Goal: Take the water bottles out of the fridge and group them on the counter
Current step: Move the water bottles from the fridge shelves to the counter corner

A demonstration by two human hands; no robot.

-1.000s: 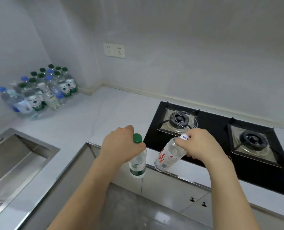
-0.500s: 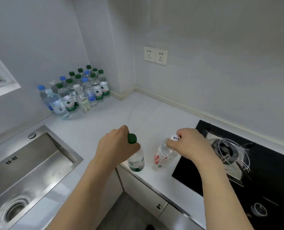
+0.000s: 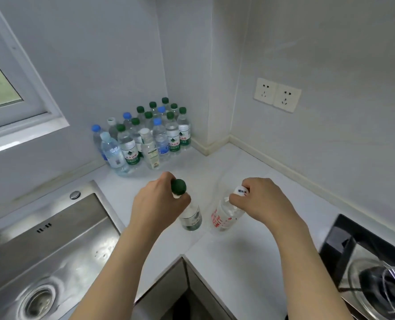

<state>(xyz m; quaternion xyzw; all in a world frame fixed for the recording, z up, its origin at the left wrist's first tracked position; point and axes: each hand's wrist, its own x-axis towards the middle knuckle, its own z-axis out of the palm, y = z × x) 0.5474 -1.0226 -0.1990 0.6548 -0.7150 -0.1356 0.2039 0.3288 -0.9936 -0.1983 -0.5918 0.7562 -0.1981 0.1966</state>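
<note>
Bottles: green-capped (image 3: 189,218), left hand (image 3: 156,204) grips neck | white-capped, red label (image 3: 224,215), right hand (image 3: 261,202) grips neck

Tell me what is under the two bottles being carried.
Bare white counter lies beneath the green-capped bottle and the white-capped bottle; their bases hide whether they touch it.

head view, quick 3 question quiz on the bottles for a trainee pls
1. True or false: the left hand grips the green-capped bottle by its neck.
2. The cap of the bottle in the right hand is: A blue, B white, C green.
3. Where does the bottle cluster stand?

Key: 1 true. 2 B, the white-capped bottle. 3 In the counter corner, against the walls, behind the sink.
</note>
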